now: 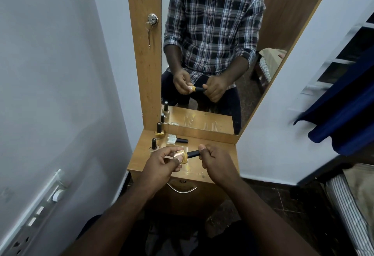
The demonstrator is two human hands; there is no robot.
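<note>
Holding the nail polish bottle (pixel 183 157) sideways just above the counter (pixel 141 160), you have its long axis running left to right between your hands. Your left hand (pixel 162 162) pinches the gold-filled glass body, and your right hand (pixel 216 160) curls round the black cap (pixel 193 153). Any twist would likely turn about that line. Beyond, a beige bottle (pixel 153 147) and a yellow bottle (pixel 159 132) stand upright, and a pale bottle (pixel 176 140) lies flat, near the mirror (pixel 202 33).

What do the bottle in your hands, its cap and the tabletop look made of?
The bottle is likely clear glossy glass, with gold liquid showing through. The cap is probably matte black plastic, with no shine. The tabletop looks like wood-grain laminate with a slight sheen.
</note>
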